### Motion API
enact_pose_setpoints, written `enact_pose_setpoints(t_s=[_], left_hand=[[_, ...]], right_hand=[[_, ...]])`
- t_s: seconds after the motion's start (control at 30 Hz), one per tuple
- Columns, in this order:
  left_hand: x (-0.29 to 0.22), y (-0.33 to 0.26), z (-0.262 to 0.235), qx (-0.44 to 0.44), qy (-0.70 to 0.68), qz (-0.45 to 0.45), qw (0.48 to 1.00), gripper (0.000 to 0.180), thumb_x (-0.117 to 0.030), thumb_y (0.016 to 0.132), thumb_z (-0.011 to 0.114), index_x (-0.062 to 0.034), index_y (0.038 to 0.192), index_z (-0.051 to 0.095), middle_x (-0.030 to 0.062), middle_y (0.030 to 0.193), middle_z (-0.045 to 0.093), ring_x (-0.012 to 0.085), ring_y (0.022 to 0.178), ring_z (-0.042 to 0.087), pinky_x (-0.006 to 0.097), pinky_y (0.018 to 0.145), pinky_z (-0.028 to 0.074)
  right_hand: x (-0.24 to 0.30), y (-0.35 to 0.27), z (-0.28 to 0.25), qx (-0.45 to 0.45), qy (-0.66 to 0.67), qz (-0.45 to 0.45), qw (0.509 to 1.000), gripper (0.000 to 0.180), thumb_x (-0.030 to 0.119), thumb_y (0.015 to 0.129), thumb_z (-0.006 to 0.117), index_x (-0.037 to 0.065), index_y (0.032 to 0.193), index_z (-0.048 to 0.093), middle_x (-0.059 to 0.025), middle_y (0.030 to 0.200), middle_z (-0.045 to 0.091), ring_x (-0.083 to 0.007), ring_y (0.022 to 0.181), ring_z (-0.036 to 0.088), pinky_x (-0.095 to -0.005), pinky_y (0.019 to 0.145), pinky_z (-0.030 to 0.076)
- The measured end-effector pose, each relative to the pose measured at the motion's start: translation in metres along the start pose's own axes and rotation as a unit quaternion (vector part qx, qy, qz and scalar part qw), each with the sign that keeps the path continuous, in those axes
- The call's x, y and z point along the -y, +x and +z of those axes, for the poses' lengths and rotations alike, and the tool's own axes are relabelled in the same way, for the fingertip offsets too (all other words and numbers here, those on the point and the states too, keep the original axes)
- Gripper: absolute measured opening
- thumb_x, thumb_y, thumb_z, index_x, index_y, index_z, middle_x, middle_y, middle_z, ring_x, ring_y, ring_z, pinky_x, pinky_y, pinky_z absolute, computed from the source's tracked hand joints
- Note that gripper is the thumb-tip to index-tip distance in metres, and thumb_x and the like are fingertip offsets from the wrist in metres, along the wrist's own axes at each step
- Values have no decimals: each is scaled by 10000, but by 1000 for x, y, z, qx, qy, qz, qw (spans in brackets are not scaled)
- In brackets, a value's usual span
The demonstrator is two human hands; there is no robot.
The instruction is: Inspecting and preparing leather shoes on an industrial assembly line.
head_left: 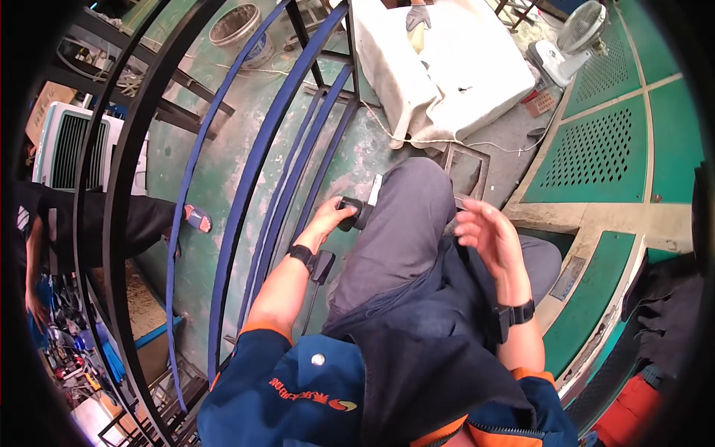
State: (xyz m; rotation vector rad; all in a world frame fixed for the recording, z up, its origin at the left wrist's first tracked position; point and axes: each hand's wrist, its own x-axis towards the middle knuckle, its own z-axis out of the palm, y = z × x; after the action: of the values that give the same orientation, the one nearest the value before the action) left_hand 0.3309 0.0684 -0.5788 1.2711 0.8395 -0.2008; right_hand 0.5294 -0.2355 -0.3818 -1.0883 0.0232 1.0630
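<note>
My left hand [325, 222] is closed around a small black object [357, 214] beside my raised knee; its exact kind cannot be made out. A pale flat piece [375, 189] shows just beyond it, partly hidden by the knee. On the other side of the knee, my right hand [488, 232] is raised with its fingers loosely bent and apart. No thing held in it can be made out. Near my left wrist is a black block on a thin stem [322, 267]. Both wrists wear black bands.
A black frame with blue-covered bars [257, 160] rises at my left. Behind it a person's sandalled foot [198, 219] rests on the green floor. A white-draped block [477, 67] stands ahead, with another person's gloved hand [418, 18] above. Green perforated panels [596, 156] and a fan [582, 28] are at right.
</note>
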Motion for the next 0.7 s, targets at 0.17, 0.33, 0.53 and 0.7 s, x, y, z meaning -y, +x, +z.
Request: enact_pose_setpoints(t_s=[0.17,0.33,0.53,0.7], left_hand=[[42,61,-23,-114,366,3,924,404,-276,785,777,-12,1061,645,179,1010,701,309,951,683,419,824,517],[61,84,-63,-253,340,68,903,693,-309,826,726,24,1374,464,260,1202,643,374,1183,596,423,998,476],[74,63,-49,-77,148,-16,986,872,-387,925,643,29,1539,185,205,1171,689,268,1117,646,346,986,466],[26,18,-11,-91,59,41,993,507,-248,967,610,-3,1395,492,131,1026,720,180,972,688,314,883,512]], right_hand=[[-13,-25,-33,-85,20,19,996,409,274,1013,504,-52,1252,563,-170,1038,692,-252,865,708,-344,719,599],[-18,-27,-37,-114,20,50,992,393,270,1011,509,-50,1233,571,-169,1017,692,-254,852,710,-338,711,602],[-18,7,-9,-83,-35,64,994,375,252,1012,518,-47,1232,572,-162,1013,689,-246,850,710,-332,716,604],[9,25,25,14,-156,55,986,374,235,997,533,-24,1263,581,-110,1027,691,-178,873,685,-289,765,552]])
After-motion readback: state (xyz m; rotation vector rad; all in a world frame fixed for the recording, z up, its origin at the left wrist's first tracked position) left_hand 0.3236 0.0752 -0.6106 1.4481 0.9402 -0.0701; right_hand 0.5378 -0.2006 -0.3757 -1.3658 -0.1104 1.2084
